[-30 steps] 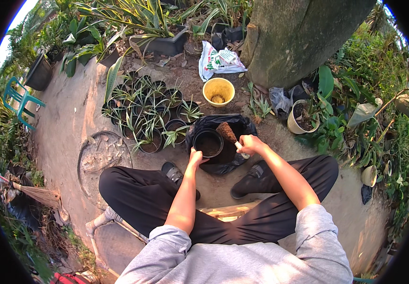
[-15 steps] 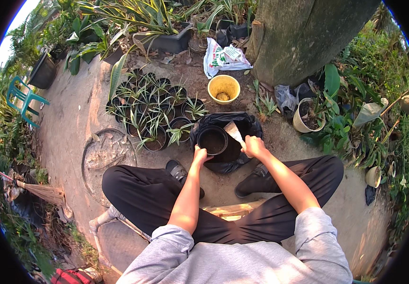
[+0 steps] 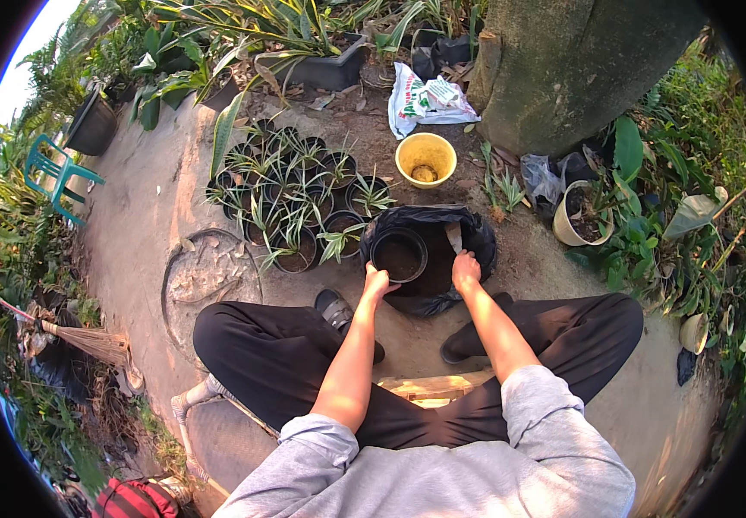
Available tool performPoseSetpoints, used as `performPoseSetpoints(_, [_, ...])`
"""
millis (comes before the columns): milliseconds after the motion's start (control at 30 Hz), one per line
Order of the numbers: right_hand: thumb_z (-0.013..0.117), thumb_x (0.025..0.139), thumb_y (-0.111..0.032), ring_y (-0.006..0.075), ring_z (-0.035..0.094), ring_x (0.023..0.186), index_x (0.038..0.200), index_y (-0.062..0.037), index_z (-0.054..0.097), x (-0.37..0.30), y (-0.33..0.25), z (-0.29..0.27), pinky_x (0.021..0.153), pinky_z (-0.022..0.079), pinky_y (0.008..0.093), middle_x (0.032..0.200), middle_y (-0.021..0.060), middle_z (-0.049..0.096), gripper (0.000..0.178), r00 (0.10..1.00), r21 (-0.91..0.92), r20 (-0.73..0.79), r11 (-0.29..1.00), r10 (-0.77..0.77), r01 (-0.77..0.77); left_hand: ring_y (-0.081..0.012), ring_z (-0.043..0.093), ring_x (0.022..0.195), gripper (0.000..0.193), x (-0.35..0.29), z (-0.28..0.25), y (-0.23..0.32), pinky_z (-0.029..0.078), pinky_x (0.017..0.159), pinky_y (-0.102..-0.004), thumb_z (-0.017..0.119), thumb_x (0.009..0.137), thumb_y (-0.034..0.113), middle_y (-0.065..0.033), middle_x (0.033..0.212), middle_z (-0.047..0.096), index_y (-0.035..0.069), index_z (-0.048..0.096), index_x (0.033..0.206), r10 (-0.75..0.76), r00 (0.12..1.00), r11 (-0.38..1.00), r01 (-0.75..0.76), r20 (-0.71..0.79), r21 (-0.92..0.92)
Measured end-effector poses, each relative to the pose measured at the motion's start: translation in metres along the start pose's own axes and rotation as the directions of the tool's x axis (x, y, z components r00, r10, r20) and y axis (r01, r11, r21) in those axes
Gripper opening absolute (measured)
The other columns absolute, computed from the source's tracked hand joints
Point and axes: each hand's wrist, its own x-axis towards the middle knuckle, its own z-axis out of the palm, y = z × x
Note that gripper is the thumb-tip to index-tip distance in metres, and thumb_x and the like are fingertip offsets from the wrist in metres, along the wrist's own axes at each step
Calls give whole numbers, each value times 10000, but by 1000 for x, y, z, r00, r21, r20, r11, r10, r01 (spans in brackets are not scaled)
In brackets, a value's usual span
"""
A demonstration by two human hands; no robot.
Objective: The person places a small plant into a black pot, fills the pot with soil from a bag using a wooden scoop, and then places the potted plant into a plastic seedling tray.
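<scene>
Nearest the viewer, soft grey sleeves are pushed up above the elbows and black trousers cover the crossed legs; a pale wooden seat (image 3: 429, 386) shows between the thighs, mostly hidden by them. The left hand (image 3: 375, 283) rests on the near rim of a round black plastic pot (image 3: 399, 255), fingers curled over the edge and gripping it. The pot holds dark, crumbly soil and sits inside a glossy, crumpled black plastic bag (image 3: 468, 242) on the rough concrete ground (image 3: 148, 216), directly ahead of the knees. The right hand (image 3: 465, 269) is closed around the handle of a small trowel (image 3: 454, 236); its pale blade points away into the bag, and the handle is concealed by the fingers. A dark shoe (image 3: 336, 308) lies beside the left wrist. Left of the bag stands a tight cluster of small black pots (image 3: 291, 186) carrying thin, spiky green seedlings; the exact count cannot be determined. Beyond the bag sits a smooth yellow bowl (image 3: 425, 159) with a lump of unclear material inside. Farther off lie a printed white sack (image 3: 424, 99) and the coarse grey tree trunk (image 3: 580, 69), cut off by the upper edge.
</scene>
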Motion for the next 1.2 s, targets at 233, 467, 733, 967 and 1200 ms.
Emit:
performPoseSetpoints(233, [668, 862, -133, 392, 668, 989, 1150, 10, 551, -13, -13, 28, 812, 581, 442, 1137, 242, 610, 342, 978, 83, 146, 987, -146, 135, -392, 505, 1244, 648, 2, 2, -1, 579, 880, -539, 334, 817, -86, -207, 1425, 373, 93, 216, 1428, -16, 1000, 1000, 16, -9, 17])
performPoseSetpoints(467, [770, 826, -241, 284, 719, 870, 1125, -3, 625, -15, -22, -27, 636, 615, 382, 1075, 197, 689, 408, 823, 289, 557, 955, -112, -66, -383, 494, 1256, 645, 6, -3, -4, 569, 892, -551, 338, 826, -93, -197, 1432, 367, 88, 211, 1432, -27, 1000, 1000, 27, -2, 11])
performPoseSetpoints(733, [766, 828, -238, 266, 719, 689, 1026, -2, 636, -13, 9, -91, 622, 588, 390, 904, 186, 710, 334, 843, 340, 458, 932, -282, 126, -384, 496, 1253, 652, 15, -14, -15, 579, 877, -549, 340, 818, -70, -192, 1432, 375, 74, 207, 1441, 10, 997, 1000, -9, 79, -10])
performPoseSetpoints(967, [776, 816, -256, 261, 718, 708, 1032, -9, 637, -11, 27, -171, 602, 574, 396, 918, 171, 713, 357, 791, 299, 473, 915, -389, 271, -313, 560, 1222, 679, 21, -8, -16, 581, 884, -524, 310, 766, -120, -130, 1367, 507, 120, 377, 1398, -5, 996, 1000, 7, 85, -14])
performPoseSetpoints(1200, [800, 751, -296, 375, 668, 924, 940, -18, 630, -32, 7, -172, 795, 534, 460, 939, 197, 675, 376, 766, 150, 214, 795, -606, 587, -316, 564, 1215, 689, -5, 5, 2, 570, 899, -532, 326, 767, -115, -113, 1377, 500, 133, 375, 1407, -3, 995, 1000, 3, 103, -3])
